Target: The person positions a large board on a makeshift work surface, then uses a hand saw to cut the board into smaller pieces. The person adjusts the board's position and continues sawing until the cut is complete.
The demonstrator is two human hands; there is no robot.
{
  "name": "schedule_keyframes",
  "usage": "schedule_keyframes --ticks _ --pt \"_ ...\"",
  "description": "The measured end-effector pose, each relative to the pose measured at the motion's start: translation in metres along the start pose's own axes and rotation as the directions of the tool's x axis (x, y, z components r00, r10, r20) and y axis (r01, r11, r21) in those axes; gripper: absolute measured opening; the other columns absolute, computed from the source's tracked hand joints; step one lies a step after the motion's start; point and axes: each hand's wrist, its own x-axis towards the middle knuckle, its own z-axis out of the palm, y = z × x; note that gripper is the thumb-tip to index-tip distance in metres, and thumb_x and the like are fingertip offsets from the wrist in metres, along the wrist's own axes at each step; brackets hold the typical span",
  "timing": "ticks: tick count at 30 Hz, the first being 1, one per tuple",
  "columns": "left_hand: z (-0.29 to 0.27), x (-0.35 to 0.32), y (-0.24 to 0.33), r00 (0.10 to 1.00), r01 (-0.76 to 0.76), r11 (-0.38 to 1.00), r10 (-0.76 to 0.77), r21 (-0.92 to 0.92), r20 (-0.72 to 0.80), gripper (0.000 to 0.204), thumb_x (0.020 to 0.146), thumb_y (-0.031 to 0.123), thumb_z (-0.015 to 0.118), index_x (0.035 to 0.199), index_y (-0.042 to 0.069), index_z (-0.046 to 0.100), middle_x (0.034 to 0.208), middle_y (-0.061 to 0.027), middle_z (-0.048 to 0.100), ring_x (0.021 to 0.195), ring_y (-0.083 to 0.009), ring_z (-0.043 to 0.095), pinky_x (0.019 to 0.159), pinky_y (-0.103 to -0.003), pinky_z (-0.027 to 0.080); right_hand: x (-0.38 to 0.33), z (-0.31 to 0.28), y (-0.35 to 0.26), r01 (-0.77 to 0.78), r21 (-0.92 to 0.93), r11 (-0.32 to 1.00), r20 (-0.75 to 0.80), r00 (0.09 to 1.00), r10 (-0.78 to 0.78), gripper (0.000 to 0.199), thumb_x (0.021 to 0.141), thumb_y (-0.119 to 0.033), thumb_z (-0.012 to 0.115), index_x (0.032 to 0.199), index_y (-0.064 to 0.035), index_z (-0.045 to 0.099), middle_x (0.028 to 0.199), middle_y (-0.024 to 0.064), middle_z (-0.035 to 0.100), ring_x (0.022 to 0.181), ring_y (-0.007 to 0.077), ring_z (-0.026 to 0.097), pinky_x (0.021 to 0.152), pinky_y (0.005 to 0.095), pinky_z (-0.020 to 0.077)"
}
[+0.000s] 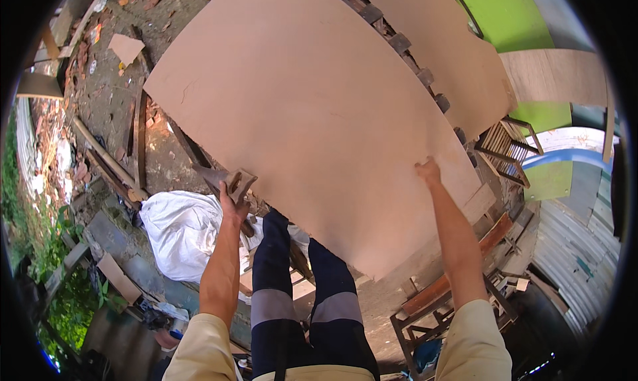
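A large, flat brown plywood sheet (306, 108) stretches out in front of my legs, its near corner just ahead of my knees. At its left edge my left hand (232, 205) is closed around the wooden handle of what looks like a handsaw (240, 180). The saw's blade is hard to tell from the dark timber behind it. Toward the sheet's right side my right hand (429, 171) rests on the surface with its fingers bent together. Whatever those fingers may hold is too small to make out.
A second brown sheet (432, 35) lies beyond a row of dark wooden blocks (399, 43). White sacking (179, 235) is heaped at the left, near loose timber poles (106, 155). To the right are a slatted wooden rack (508, 148), corrugated metal (571, 248) and a wooden bench (425, 301).
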Motion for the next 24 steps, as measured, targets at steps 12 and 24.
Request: schedule_keyframes --ticks 12,24 --pt "0.058 -0.031 0.015 0.997 -0.041 0.994 0.034 0.103 0.075 0.047 0.106 0.059 0.036 0.138 0.036 0.061 0.147 0.0079 0.057 0.104 -0.0167 0.049 0.093 -0.042 0.048 -0.184 0.202 0.079 -0.520 0.598 0.610 -0.085 0.715 0.694 0.113 0.077 -0.057 0.081 0.162 -0.0226 0.014 0.163 0.0107 0.015 0.149 0.0436 0.021 0.115 0.0646 0.0305" --pt "0.124 -0.022 0.067 0.993 -0.115 0.949 0.103 0.292 0.056 0.057 0.107 0.056 0.027 0.141 0.023 0.059 0.154 -0.0073 0.052 0.153 -0.0343 0.024 0.117 -0.075 0.007 -0.139 0.182 0.132 -0.248 0.669 0.701 -0.202 0.847 0.492 0.113 0.072 -0.059 0.085 0.158 -0.0059 0.033 0.160 0.0193 0.038 0.145 0.0380 0.040 0.120 0.0462 0.0357"
